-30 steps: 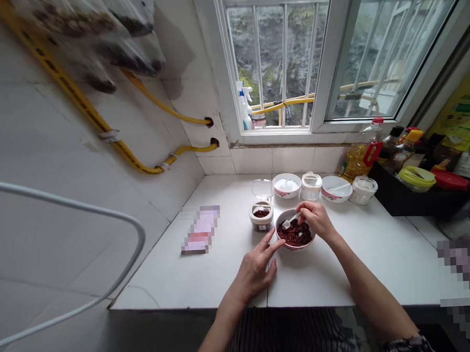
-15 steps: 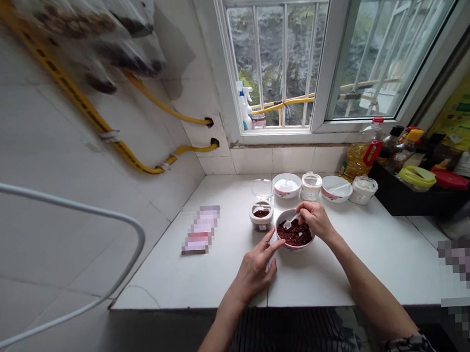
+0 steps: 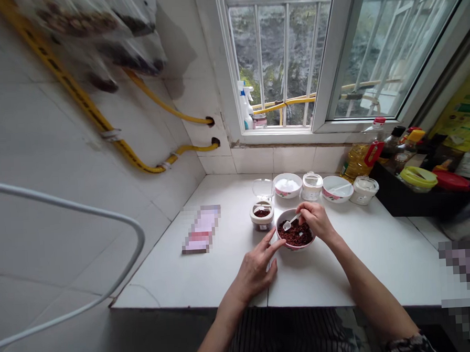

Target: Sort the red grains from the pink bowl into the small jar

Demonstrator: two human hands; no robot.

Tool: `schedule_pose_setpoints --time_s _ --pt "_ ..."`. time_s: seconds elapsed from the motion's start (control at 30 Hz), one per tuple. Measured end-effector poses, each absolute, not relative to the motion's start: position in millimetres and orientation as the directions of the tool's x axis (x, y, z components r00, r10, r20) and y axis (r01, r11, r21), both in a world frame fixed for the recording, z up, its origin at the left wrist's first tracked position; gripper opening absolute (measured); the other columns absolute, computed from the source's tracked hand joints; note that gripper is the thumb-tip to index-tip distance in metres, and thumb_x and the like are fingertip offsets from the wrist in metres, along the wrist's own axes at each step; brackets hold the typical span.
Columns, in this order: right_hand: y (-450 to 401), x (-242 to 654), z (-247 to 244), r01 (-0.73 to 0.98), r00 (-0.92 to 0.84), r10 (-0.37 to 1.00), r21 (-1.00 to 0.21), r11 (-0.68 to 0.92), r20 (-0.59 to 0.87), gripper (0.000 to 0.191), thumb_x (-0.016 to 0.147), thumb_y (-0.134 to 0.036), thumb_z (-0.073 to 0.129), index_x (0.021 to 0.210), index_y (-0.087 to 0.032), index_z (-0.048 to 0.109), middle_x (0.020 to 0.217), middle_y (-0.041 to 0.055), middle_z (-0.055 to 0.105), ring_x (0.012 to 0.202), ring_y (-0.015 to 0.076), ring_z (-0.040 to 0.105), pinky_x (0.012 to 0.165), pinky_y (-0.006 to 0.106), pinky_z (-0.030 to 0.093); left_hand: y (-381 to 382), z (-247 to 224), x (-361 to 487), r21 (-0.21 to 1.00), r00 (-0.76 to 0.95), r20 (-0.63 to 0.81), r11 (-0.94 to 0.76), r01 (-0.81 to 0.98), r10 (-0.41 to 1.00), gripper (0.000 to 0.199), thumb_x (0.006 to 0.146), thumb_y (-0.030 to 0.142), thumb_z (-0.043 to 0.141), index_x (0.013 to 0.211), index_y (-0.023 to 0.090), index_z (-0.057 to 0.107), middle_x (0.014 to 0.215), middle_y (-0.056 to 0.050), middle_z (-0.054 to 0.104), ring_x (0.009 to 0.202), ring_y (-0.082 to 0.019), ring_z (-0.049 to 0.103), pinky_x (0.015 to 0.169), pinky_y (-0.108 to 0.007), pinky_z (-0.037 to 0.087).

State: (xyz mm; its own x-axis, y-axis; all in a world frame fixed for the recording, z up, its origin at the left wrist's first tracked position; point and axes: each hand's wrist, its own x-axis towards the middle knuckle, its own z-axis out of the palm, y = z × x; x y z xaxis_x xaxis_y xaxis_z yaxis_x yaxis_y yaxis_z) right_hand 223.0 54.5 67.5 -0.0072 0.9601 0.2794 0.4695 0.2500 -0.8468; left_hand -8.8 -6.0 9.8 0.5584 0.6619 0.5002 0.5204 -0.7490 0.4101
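A bowl (image 3: pixel 296 248) of dark red-brown flakes or grains stands on the counter in front of me. My right hand (image 3: pixel 314 219) pinches a small white spoon (image 3: pixel 288 225), whose head is at the flakes inside the bowl. With its fingers spread, my left hand (image 3: pixel 260 261) steadies the bowl's left side, fingertips at the rim. Just left of the bowl is a small seasoning jar (image 3: pixel 262 222) with its clear lid (image 3: pixel 263 188) raised; the same dark red stuff is in it.
Behind are a bowl of white powder (image 3: pixel 287 185), a lidded jar (image 3: pixel 312 186), another bowl (image 3: pixel 337 189) and a second jar (image 3: pixel 364 191). An oil bottle (image 3: pixel 362 153) and a black condiment box (image 3: pixel 397 196) stand right. A blurred pinkish item (image 3: pixel 202 230) lies left.
Almost nothing differs. The spoon stays in the bowl with at most a tiny shift, and both hands keep their places; the view has moved very slightly.
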Motion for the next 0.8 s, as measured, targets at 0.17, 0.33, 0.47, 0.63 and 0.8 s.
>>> schedule_pose_setpoints --time_s 0.17,0.33,0.47,0.63,0.8 --pt "53.7 220.1 68.5 0.444 -0.044 0.966 -0.861 0.248 0.256 0.019 0.073 -0.02 0.045 0.066 -0.022 0.063 0.047 -0.0031 0.062 0.048 0.0157 0.058 0.057 0.026 0.046 -6.0 9.4 -8.9 0.42 0.555 0.496 -0.744 0.52 0.668 0.069 0.084 0.004 0.049 0.147 0.03 0.041 0.159 -0.011 0.036 0.12 -0.024 0.064 0.098 -0.037 0.056" --pt "51.8 217.1 70.1 0.347 -0.076 0.976 -0.913 0.216 0.203 0.017 0.073 -0.022 0.047 0.068 -0.022 0.062 0.045 -0.0037 0.061 0.047 0.0155 0.057 0.057 0.026 0.047 -5.7 7.7 -8.5 0.424 0.552 0.509 -0.75 0.508 0.661 0.068 0.084 0.004 0.049 0.146 0.03 0.041 0.159 -0.012 0.037 0.119 -0.024 0.065 0.095 -0.037 0.057" --pt "53.7 220.9 69.1 0.299 -0.008 0.985 -0.939 0.169 0.175 0.017 0.071 -0.025 0.047 0.068 -0.021 0.063 0.046 -0.0021 0.062 0.047 0.016 0.057 0.055 0.026 0.045 -6.2 8.2 -8.8 0.429 0.551 0.5 -0.744 0.512 0.668 0.067 0.084 0.004 0.049 0.146 0.03 0.042 0.159 -0.012 0.036 0.119 -0.024 0.065 0.094 -0.036 0.057" --pt "54.3 222.6 68.5 0.337 0.04 0.979 -0.925 0.177 0.202 0.019 0.07 -0.029 0.047 0.067 -0.021 0.064 0.046 -0.0016 0.062 0.048 0.0159 0.056 0.055 0.026 0.044 -6.2 8.5 -9.3 0.429 0.551 0.507 -0.749 0.505 0.663 0.067 0.084 0.004 0.049 0.146 0.029 0.042 0.159 -0.012 0.036 0.118 -0.024 0.065 0.094 -0.037 0.057" --pt "55.6 223.2 70.3 0.218 0.051 0.988 -0.967 0.131 0.146 0.017 0.068 -0.03 0.049 0.067 -0.021 0.064 0.046 -0.0019 0.062 0.047 0.0162 0.057 0.055 0.027 0.046 -6.1 9.1 -9.2 0.421 0.553 0.503 -0.747 0.514 0.664 0.067 0.084 0.005 0.049 0.146 0.029 0.043 0.159 -0.011 0.037 0.119 -0.024 0.065 0.094 -0.036 0.057"
